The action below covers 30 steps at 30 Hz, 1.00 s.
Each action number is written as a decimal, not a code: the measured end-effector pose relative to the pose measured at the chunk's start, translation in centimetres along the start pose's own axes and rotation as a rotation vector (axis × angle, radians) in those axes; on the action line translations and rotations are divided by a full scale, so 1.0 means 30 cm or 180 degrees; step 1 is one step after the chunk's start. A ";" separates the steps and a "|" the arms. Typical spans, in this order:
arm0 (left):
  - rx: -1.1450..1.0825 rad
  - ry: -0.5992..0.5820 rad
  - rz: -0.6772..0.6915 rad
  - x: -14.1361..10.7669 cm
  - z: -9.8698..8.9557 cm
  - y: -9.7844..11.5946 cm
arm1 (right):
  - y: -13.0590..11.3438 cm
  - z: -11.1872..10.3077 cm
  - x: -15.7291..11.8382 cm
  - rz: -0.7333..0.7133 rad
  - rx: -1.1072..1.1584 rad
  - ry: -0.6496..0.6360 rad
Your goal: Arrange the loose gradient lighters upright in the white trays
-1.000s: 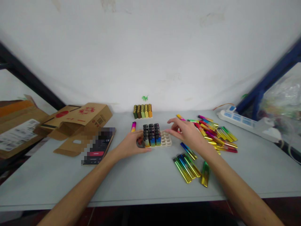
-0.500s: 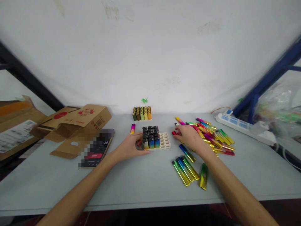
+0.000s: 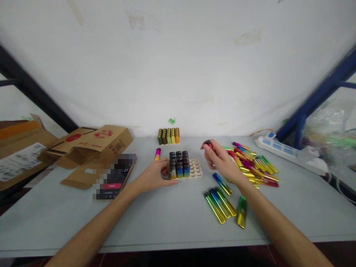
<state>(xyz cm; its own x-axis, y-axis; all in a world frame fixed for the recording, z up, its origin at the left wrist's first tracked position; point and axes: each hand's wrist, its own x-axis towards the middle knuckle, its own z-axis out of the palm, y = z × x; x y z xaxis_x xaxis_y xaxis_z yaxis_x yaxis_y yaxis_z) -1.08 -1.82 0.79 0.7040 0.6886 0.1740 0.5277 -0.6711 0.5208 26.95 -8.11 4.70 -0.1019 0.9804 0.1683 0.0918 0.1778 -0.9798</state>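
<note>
Just left of centre, a white tray (image 3: 197, 168) with round-edged slots holds several upright lighters (image 3: 179, 165) with black tops; slots at its right end are bare. My left hand (image 3: 151, 176) curls around the tray's left end, thumb in front and fingers behind it, steadying it. Something dark grey and curved shows inside that grip; I cannot make out what it is. My right hand (image 3: 221, 157) is raised right of the tray, its fingers pinching a lighter (image 3: 208, 143) with a dark top and red body, mostly hidden by the fingers.
Loose metallic lighters (image 3: 254, 165) are heaped at right; a few green and blue ones (image 3: 221, 204) lie nearer. One pink-yellow lighter (image 3: 157, 154) lies behind my left hand. A full tray (image 3: 169, 136) stands by the wall. Cardboard boxes (image 3: 111, 137), a phone (image 3: 114, 181) and a power strip (image 3: 289, 150) flank.
My right hand has lifted off the table with a lighter in its fingers, its top now turned upward. The left hand stays at the tray.
</note>
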 end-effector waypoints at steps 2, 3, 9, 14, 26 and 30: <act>0.0000 0.0005 -0.0016 0.000 0.001 -0.001 | -0.002 0.016 -0.003 0.0129 0.0315 0.0059; 0.0004 0.0015 -0.0016 0.000 0.001 -0.002 | 0.002 0.023 -0.002 0.0173 0.0428 0.0078; 0.0036 -0.0004 -0.0005 0.000 0.003 -0.007 | 0.053 0.061 0.004 0.0453 0.0749 0.0413; -0.0008 -0.0049 -0.0030 0.001 0.001 -0.007 | 0.047 0.079 0.005 0.0597 0.0773 0.0557; -0.0005 -0.0057 -0.0013 0.002 0.000 -0.004 | 0.053 0.068 0.017 0.0650 0.0837 0.0389; 0.0028 -0.0026 -0.0008 0.002 -0.001 -0.004 | 0.051 0.067 0.019 0.0743 0.0950 0.0295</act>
<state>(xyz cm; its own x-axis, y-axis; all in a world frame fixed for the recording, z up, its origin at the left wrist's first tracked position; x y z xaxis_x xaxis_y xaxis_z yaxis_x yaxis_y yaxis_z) -1.12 -1.68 0.75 0.7066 0.6879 0.1658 0.5335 -0.6719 0.5138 25.03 -7.46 3.06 -0.0211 0.9975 -0.0672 -0.1918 -0.0700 -0.9789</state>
